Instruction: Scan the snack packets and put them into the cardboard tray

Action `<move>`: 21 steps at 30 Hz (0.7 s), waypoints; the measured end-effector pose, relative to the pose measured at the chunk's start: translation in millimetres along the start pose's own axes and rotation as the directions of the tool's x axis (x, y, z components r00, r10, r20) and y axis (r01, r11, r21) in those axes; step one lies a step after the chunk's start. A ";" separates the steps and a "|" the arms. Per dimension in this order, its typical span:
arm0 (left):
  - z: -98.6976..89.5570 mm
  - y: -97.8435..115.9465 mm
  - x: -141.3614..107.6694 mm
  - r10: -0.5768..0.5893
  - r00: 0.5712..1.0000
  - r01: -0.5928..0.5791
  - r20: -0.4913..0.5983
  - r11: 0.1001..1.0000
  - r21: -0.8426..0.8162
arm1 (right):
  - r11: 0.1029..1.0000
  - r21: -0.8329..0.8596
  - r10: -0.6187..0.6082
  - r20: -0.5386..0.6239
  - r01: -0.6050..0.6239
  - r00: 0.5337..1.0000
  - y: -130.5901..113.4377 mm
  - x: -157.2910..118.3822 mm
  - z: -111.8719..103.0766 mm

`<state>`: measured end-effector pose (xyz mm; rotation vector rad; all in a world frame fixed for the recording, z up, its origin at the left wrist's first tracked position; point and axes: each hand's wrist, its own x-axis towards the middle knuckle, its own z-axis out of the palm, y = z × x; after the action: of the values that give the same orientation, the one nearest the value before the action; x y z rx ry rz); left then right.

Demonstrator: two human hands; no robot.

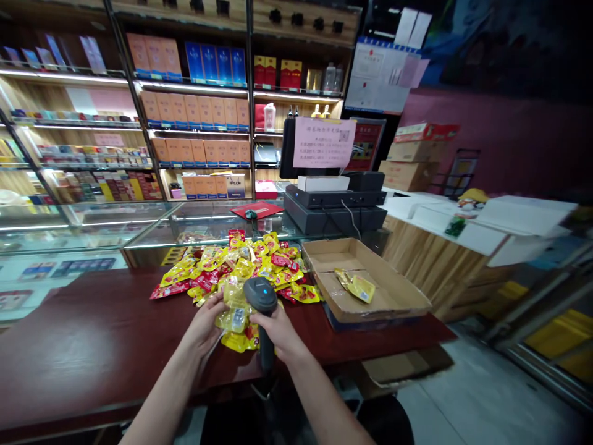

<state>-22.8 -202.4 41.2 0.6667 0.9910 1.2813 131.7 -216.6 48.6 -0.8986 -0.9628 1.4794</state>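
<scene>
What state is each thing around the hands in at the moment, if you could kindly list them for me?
Left hand: holding the yellow snack packet
Yellow snack packet: sealed, crumpled, held up
Right hand: gripping the barcode scanner
Barcode scanner: small light lit
Cardboard box: open, with yellow packets inside
Packet pile: loosely heaped

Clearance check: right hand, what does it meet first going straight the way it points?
Likely the heap of yellow snack packets beyond the barcode scanner in the right hand, though depth is unclear here.
</scene>
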 end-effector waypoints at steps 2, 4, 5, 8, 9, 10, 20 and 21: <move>3.6 -0.9 2.7 -0.008 1.000 0.007 0.029 1.000 0.022 | 1.000 -0.009 -0.010 0.037 0.010 0.999 -2.9 -1.1 0.6; 4.9 -0.2 6.6 0.001 0.998 -0.005 0.057 0.997 0.075 | 0.999 -0.025 -0.026 0.031 0.027 0.999 -5.2 0.6 -1.4; 4.9 1.1 8.7 0.008 0.997 -0.016 0.079 0.993 0.113 | 0.999 -0.038 -0.034 0.029 0.035 0.999 -6.0 2.1 -3.6; 3.8 7.2 14.4 0.007 0.989 -0.042 0.150 0.971 0.235 | 0.995 -0.076 -0.053 0.057 0.057 0.997 -6.8 6.1 -12.7; 3.7 9.1 15.9 -0.004 0.987 -0.039 0.160 0.963 0.267 | 0.995 -0.083 -0.056 0.064 0.062 0.996 -6.6 6.6 -15.8; 3.7 10.6 17.0 -0.015 0.987 -0.033 0.160 0.955 0.294 | 0.995 -0.084 -0.057 0.063 0.062 0.996 -6.1 6.5 -18.4; 4.7 19.6 31.8 -0.083 0.972 0.024 0.219 0.966 0.257 | 0.991 -0.117 -0.058 0.005 0.058 0.998 -15.9 -4.3 -24.5; 5.0 22.7 37.5 -0.072 0.977 0.022 0.200 0.970 0.242 | 0.990 -0.124 -0.063 -0.017 0.061 0.998 -17.4 -5.7 -23.5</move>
<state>-29.3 -160.8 54.5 0.9380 0.9893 1.0350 160.4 -218.9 55.9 -0.9627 -1.0673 1.3671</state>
